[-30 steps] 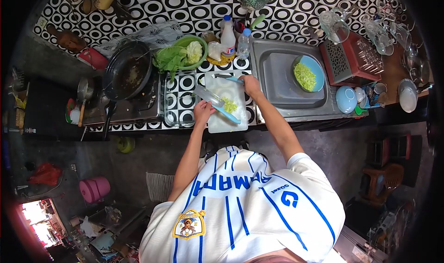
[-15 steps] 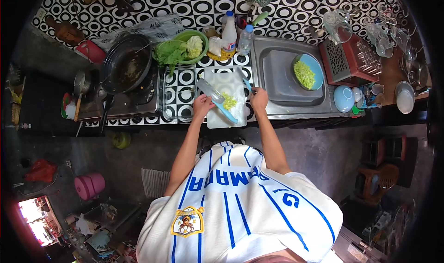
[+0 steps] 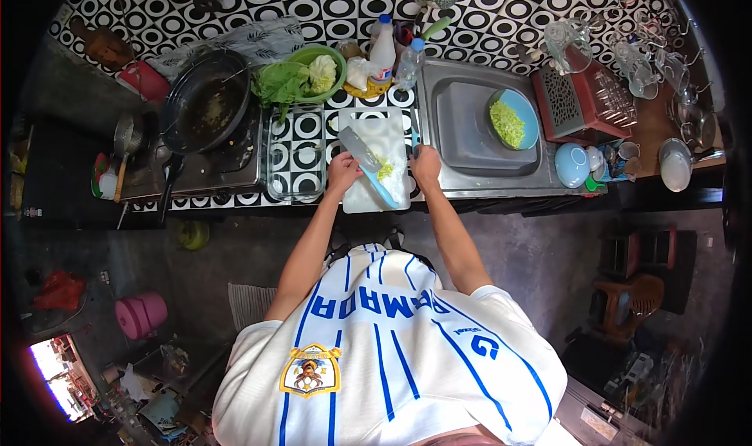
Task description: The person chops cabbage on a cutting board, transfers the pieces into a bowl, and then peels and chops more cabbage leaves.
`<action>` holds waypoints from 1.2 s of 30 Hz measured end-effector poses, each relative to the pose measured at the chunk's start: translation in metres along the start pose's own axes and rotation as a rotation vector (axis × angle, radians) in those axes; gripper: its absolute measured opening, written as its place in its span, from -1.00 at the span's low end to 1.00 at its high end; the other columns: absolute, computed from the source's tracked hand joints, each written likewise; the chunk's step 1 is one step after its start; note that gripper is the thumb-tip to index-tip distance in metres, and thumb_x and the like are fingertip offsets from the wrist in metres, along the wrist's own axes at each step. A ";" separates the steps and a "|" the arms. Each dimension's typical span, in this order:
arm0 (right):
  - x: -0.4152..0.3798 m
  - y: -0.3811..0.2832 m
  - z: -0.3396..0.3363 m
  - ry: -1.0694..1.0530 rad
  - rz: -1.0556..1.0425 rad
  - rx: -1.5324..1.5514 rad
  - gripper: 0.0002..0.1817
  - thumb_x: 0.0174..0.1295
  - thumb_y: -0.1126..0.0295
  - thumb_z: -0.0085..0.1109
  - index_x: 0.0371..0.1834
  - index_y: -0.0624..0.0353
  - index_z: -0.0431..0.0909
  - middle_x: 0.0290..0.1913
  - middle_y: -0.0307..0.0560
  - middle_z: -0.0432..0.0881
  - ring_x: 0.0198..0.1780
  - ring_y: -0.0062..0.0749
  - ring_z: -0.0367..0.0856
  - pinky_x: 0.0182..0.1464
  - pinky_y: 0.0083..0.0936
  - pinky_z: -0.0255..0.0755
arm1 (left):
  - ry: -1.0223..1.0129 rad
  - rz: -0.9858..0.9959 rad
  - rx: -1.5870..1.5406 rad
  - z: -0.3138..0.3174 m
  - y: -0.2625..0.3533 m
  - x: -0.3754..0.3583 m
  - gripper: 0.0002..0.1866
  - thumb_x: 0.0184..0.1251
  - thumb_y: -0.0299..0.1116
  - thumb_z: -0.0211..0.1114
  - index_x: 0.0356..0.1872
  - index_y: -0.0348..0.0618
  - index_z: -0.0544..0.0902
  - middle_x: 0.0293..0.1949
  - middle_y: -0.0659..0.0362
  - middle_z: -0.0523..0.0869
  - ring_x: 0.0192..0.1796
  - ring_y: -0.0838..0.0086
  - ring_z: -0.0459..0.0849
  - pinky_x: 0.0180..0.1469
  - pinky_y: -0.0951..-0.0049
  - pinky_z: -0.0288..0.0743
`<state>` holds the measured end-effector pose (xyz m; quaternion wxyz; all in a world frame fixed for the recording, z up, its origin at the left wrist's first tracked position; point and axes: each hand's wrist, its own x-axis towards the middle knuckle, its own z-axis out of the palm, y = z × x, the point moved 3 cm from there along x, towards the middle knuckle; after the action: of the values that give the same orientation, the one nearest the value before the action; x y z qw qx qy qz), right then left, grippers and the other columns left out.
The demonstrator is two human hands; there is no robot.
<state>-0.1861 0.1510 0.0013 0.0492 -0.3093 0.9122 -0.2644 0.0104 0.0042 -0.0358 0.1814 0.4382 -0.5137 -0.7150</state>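
Note:
My left hand is closed on a wide-bladed knife with a light-blue handle, gripping it near where blade and handle meet. Its broad blade slants over the white cutting board. Chopped light-green vegetable lies on the board beside the blade, which partly covers it. At the board's right edge, my right hand is closed around a small blue-handled knife; fingers hide part of its handle, and its blade is hard to make out.
A blue bowl of chopped greens stands in the sink. Behind the board are a green basin with leafy vegetables, a white bottle and a clear bottle. A wok sits on the stove at left.
The wide blade now covers more of the chopped pile, so less of it shows. The small knife in my right hand has turned more upright. The whole view has shifted slightly.

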 end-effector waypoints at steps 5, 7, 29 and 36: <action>-0.034 -0.031 -0.015 -0.125 -0.099 0.204 -0.54 0.20 0.20 0.37 0.07 0.31 0.65 -0.26 0.17 0.73 -0.19 0.16 0.68 -0.09 -0.13 0.54 | -0.009 0.006 -0.014 0.006 0.003 -0.001 -0.55 0.41 -0.50 0.28 0.25 -0.43 0.42 -0.22 0.05 0.75 -0.27 0.46 0.74 -0.21 0.48 0.71; -0.055 -0.047 -0.005 -0.329 -0.030 0.521 -0.48 0.23 0.16 0.36 0.15 0.32 0.61 -0.30 0.19 0.73 -0.26 0.19 0.69 -0.16 -0.16 0.54 | -0.038 -0.016 -0.047 0.007 -0.003 0.004 -0.52 0.40 -0.49 0.29 0.27 -0.43 0.40 -0.19 0.02 0.76 -0.26 0.41 0.76 -0.22 0.45 0.72; -0.099 -0.006 0.029 -0.040 -0.016 0.443 -0.16 0.27 0.33 0.33 0.57 0.23 0.10 -0.04 0.20 0.64 -0.14 -0.24 0.62 0.02 -0.35 0.48 | 0.110 0.322 0.661 -0.024 -0.026 -0.016 -0.26 0.21 -0.31 0.39 0.39 -0.38 0.35 0.16 -0.25 0.64 0.22 -0.03 0.63 0.27 0.17 0.48; -0.100 -0.001 0.026 -0.069 0.017 0.655 -0.09 0.24 0.38 0.32 0.61 0.13 0.00 -0.27 -0.01 0.69 -0.23 -0.41 0.58 -0.07 -0.45 0.45 | 0.204 0.214 0.677 -0.025 -0.044 -0.004 -0.35 0.26 -0.48 0.30 0.39 -0.40 0.36 0.00 -0.12 0.74 0.02 0.19 0.74 0.09 0.29 0.58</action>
<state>-0.0984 0.1973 -0.0281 0.1792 -0.2780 0.7790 -0.5327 0.0411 0.0108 -0.0753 0.1502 0.4862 -0.7433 -0.4341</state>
